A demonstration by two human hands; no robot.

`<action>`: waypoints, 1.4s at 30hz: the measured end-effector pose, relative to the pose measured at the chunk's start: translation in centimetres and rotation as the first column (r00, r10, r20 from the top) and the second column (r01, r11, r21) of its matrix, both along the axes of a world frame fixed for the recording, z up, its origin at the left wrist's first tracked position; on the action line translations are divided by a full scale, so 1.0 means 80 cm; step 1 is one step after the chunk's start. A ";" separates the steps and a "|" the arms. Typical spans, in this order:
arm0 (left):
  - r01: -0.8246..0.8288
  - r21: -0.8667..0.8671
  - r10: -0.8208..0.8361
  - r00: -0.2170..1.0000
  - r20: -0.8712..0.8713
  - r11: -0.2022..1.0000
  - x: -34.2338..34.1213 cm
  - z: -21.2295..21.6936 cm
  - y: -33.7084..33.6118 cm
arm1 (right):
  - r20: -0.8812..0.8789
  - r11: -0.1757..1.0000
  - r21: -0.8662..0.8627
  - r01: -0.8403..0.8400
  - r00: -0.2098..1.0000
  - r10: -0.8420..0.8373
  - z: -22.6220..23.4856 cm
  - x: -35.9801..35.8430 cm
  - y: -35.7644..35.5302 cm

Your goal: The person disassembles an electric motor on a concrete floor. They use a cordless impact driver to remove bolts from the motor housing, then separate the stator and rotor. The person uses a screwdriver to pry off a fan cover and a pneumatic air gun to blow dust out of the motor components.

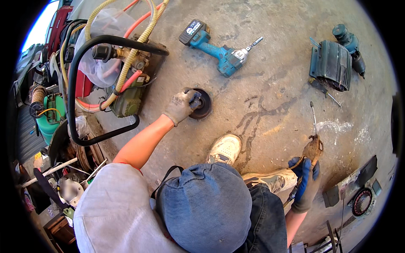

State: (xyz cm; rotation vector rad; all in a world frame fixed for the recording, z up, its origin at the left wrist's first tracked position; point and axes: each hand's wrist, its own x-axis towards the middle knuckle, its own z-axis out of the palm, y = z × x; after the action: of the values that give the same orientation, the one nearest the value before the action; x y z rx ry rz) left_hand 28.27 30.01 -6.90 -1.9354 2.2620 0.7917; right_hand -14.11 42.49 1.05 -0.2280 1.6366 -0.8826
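Observation:
My left hand (180, 106), in a grey work glove, reaches down to a round black dish-like part (204, 110) on the concrete floor. Its fingers are bent together over the dark middle of that part; what they grip there is hidden. On the right, my right hand (307, 179), in a grey and blue glove, is closed around the lower end of a rusty brown part (313, 148). Beyond that part a thin metal rod (313, 118) points away from me; I cannot tell whether it is joined on. A thin yellowish cord runs beside the glove.
Ahead lies a teal cordless impact wrench (221, 55). A finned motor housing (331, 65), a teal power tool (346, 39) and a screwdriver (325, 89) are far right. A hose-covered pump with a black tube frame (72, 90) stands left. A wound stator (362, 201) lies right.

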 end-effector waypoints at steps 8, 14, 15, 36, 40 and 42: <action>-0.019 -0.071 0.020 1.000 0.021 0.997 0.008 -0.019 -0.003 | -0.016 1.000 0.021 -0.003 1.000 0.003 0.006 0.013 -0.010; -0.088 0.060 0.096 0.984 -0.148 0.994 -0.084 0.000 -0.005 | -0.068 0.999 0.039 0.030 0.997 -0.027 0.009 0.006 -0.004; 0.018 0.170 0.005 0.992 -0.130 0.985 -0.112 0.000 -0.011 | -0.059 0.999 0.020 0.028 0.998 -0.026 0.005 0.005 -0.002; 0.251 0.155 -0.248 0.968 -0.036 0.956 -0.203 -0.108 -0.022 | -0.194 0.956 -0.088 0.281 0.936 -0.293 0.004 -0.067 0.046; 0.263 0.207 -0.265 0.964 -0.015 0.942 -0.204 -0.106 -0.028 | -0.174 0.940 -0.077 0.332 0.924 -0.341 0.003 -0.066 0.057; 0.282 0.254 -0.297 0.955 0.019 0.925 -0.211 -0.098 -0.036 | -0.149 0.938 -0.090 0.334 0.927 -0.345 0.000 -0.065 0.060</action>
State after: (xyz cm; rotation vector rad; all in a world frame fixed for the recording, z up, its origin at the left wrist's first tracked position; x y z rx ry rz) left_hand 11.38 27.11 -14.76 -1.4541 2.2179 0.9147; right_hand -19.29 47.30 1.03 -0.0599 1.8350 -1.2066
